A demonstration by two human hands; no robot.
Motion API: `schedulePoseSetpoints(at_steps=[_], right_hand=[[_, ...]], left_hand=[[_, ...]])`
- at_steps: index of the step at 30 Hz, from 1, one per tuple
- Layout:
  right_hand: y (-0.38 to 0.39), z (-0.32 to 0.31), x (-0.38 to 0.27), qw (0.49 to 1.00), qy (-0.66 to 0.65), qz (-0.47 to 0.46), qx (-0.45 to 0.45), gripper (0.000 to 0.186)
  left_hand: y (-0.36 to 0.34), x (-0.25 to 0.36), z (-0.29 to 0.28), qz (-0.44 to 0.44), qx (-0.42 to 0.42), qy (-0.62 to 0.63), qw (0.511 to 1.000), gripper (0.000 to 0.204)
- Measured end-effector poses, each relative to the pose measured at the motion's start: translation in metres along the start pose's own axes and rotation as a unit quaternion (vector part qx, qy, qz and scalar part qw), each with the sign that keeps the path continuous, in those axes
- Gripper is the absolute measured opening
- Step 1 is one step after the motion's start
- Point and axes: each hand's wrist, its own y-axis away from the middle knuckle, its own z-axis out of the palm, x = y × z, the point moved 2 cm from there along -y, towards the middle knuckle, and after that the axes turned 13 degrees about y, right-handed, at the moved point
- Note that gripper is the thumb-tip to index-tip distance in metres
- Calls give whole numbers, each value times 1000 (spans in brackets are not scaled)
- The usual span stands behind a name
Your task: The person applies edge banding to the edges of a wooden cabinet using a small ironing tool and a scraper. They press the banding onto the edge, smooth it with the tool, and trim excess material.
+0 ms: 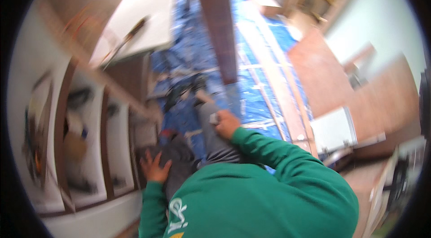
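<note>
The picture is smeared by motion. My right hand (228,125) is closed around a small pale grey object (214,119) whose kind I cannot make out; it is held over my grey trouser leg (208,117). My left hand (155,166) has its fingers spread, at my other bent leg beside the shelf unit (105,144). It holds nothing that I can see. Ahead of my right hand, a long dark brown board (217,27) reaches from the top of the view down to just above the blue tarp (184,58).
A white-topped table (152,13) at the far left bears a slim tool with a dark handle (137,28). Long boards (274,67) lie on the tarp to the right. Brown panels (318,72) and a white panel (333,129) stand along the right side.
</note>
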Motion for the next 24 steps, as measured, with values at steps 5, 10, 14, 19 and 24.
schedulePoseSetpoints(at_steps=[5,10,14,19,24], right_hand=[[1,-1,3,1000,25,18,-1,35],[6,-1,10,999,45,14,-3,40],[8,-4,12,1000,22,11,-16,40],[9,-7,14,1000,-8,15,-11,38],[9,1,16,999,-6,-46,19,32]], left_hand=[[-5,-2,-6,9,-14,-11,1000,69],[-6,-3,-3,-15,-37,-30,999,72],[-5,-5,0,-9,-32,-43,999,66],[-17,-21,2,48,-41,-67,996,53],[-30,-40,10,29,-62,-72,995,50]])
